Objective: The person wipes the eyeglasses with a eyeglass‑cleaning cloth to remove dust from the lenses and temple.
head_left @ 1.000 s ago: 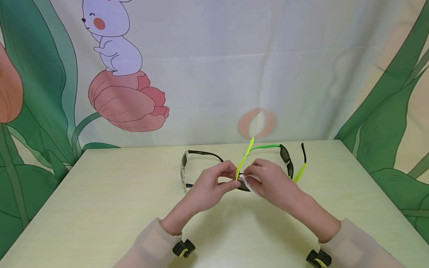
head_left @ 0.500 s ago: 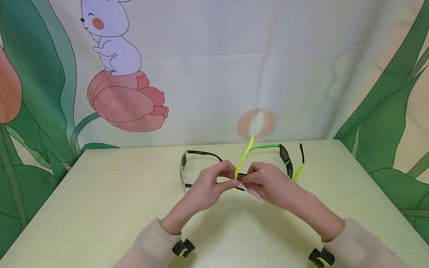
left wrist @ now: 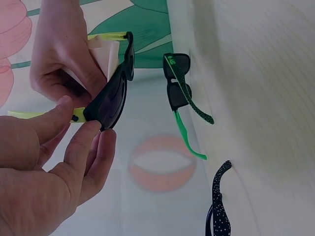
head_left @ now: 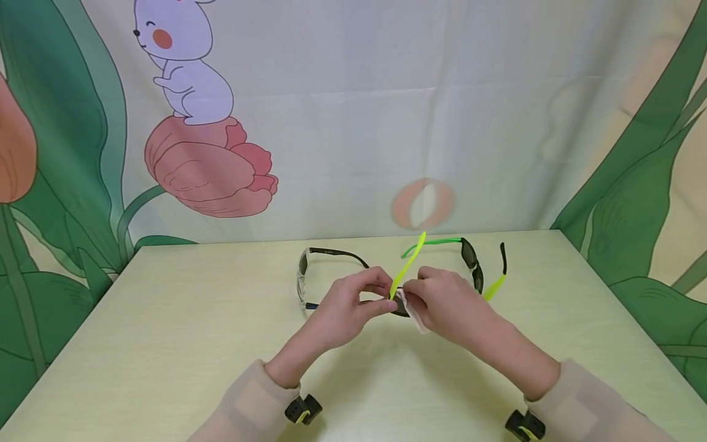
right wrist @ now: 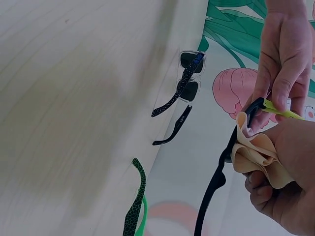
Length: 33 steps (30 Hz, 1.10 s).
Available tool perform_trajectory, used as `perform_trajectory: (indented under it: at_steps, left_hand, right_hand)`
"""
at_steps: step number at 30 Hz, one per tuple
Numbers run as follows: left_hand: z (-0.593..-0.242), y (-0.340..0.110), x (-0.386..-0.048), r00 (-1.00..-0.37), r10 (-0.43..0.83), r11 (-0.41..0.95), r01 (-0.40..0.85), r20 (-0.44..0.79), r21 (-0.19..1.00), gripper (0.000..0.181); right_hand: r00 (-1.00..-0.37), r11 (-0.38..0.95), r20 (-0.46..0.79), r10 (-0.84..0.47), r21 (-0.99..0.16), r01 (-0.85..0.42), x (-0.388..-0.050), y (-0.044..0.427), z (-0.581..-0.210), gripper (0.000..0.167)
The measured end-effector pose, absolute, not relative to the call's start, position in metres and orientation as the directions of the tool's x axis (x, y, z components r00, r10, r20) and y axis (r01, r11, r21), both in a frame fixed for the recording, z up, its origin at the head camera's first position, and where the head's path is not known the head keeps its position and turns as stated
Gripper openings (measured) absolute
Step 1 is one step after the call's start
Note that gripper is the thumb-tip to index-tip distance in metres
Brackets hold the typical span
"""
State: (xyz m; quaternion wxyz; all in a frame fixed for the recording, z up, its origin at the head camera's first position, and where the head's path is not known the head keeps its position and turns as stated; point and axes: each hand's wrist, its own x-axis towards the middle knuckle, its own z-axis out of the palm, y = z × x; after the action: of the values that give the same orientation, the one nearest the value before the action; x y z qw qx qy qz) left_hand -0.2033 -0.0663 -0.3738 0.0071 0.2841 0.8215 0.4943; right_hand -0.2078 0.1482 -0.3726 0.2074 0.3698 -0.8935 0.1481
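Left hand [head_left: 342, 309] pinches the sunglasses [left wrist: 112, 102] at left; right hand [head_left: 454, 307] grips cloth [right wrist: 258, 153]; sunglasses seem light, stiff, scratchable; best held by their ends.

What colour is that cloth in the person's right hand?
The cloth is pale peach; the right wrist view shows it best.
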Motion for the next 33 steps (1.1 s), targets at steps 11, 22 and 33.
perform_trajectory:
  at_steps: [11,22,33]
  left_hand:
    - [-0.3739,-0.0665,-0.2031,-0.841,0.468,0.351,0.459,0.272,0.816,0.012]
    - [-0.3761,-0.0659,-0.2055,-0.856,0.44,0.363,0.445,0.27,0.819,0.013]
    - [-0.3737,-0.0669,-0.2043,-0.849,0.454,0.357,0.451,0.269,0.818,0.013]
  right_hand:
    - [-0.683,0.719,0.434,-0.587,-0.108,-0.687,-0.207,0.1494,-0.3707,0.007]
    - [-0.65,0.673,0.417,-0.635,-0.114,-0.73,-0.2063,0.1537,-0.3669,0.016]
    - [-0.66,0.711,0.434,-0.613,-0.06,-0.7,-0.2077,0.1517,-0.3681,0.011]
